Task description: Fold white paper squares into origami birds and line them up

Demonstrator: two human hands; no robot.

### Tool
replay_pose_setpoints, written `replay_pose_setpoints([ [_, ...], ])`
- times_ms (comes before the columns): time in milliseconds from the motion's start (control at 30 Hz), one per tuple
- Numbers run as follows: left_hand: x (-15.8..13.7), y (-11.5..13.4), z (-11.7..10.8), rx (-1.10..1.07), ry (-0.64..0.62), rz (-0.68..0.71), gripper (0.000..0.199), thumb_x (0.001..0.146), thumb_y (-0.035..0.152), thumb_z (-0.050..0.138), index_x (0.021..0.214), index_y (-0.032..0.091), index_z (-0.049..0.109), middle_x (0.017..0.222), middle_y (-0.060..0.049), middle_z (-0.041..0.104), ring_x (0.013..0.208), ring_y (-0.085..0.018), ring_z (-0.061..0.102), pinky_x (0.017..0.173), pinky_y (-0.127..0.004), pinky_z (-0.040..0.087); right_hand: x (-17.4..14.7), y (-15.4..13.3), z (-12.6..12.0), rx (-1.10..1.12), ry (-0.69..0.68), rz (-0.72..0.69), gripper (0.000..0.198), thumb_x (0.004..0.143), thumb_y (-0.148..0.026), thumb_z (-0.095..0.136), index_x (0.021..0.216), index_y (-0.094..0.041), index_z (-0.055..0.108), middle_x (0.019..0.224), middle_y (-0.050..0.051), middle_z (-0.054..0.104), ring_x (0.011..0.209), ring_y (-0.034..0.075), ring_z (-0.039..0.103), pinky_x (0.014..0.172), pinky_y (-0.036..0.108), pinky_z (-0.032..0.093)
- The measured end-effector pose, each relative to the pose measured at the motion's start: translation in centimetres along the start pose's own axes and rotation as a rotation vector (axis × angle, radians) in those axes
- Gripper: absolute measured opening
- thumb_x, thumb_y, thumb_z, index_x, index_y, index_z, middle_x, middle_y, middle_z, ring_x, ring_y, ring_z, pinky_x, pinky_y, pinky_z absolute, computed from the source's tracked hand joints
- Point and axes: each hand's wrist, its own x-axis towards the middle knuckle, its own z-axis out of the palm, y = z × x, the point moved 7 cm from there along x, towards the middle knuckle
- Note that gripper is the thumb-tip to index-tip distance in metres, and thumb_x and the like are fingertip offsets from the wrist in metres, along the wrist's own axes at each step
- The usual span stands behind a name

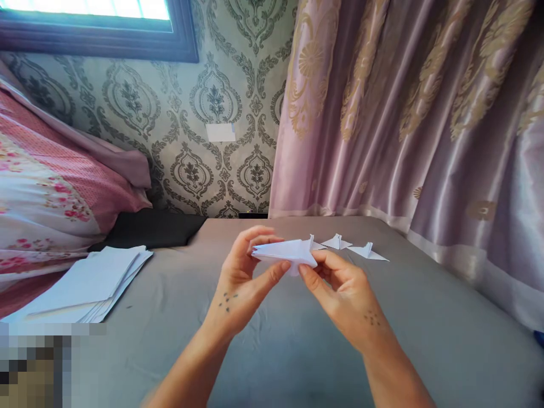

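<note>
Between my two hands, above the grey-covered surface, is a folded white paper (283, 250), long and narrow with several layers showing at its left end. My left hand (246, 272) has its thumb pressed along the lower edge, with the fingers curled behind. On the right end, my right hand (340, 286) pinches the paper between thumb and index finger. Beyond the hands stand small folded paper birds: one (337, 242) in the middle and another (369, 251) to its right. A third white folded shape (314, 243) is partly hidden behind the held paper.
A stack of white paper sheets (85, 283) lies at the left, beside a black folded cloth (153, 228). Floral pink fabric (55, 192) hangs at far left. Purple curtains (382, 113) fall along the right side of the grey surface (263, 362). Patterned wallpaper (216, 170) covers the back wall.
</note>
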Motion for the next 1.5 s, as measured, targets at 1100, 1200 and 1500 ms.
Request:
replay_pose_setpoints([
  [1100, -0.7, -0.2, 2.2, -0.233, -0.095, 0.080, 0.016, 0.081, 0.013, 0.071, 0.088, 0.026, 0.075, 0.097, -0.002, 0.069, 0.096, -0.016, 0.064, 0.091, -0.031, 0.050, -2.5, -4.8, -0.8, -0.292, 0.300, -0.521, 0.016, 0.085, -0.012, 0.063, 0.093, -0.026, 0.061, 0.084, -0.002, 0.062, 0.078, 0.013, 0.061, 0.073, 0.028, 0.051],
  [1200, -0.8, 0.4, 2.1, -0.195, -0.095, 0.121, 0.019, 0.081, 0.011, 0.070, 0.091, 0.026, 0.075, 0.102, -0.003, 0.067, 0.099, -0.016, 0.062, 0.092, -0.030, 0.050, -2.6, -5.0, -0.7, -0.303, 0.286, -0.531, 0.018, 0.085, -0.011, 0.063, 0.094, -0.026, 0.062, 0.086, -0.001, 0.063, 0.079, 0.013, 0.062, 0.074, 0.027, 0.051],
  [1500, -1.1, 1.1, 2.2, -0.144, -0.094, 0.137, 0.020, 0.085, 0.011, 0.066, 0.094, 0.026, 0.074, 0.100, -0.002, 0.063, 0.099, -0.013, 0.060, 0.089, -0.023, 0.050, -2.5, -4.4, -0.4, -0.214, 0.268, -0.477, 0.021, 0.084, -0.011, 0.064, 0.098, -0.027, 0.062, 0.085, -0.003, 0.062, 0.077, 0.011, 0.060, 0.074, 0.025, 0.050],
])
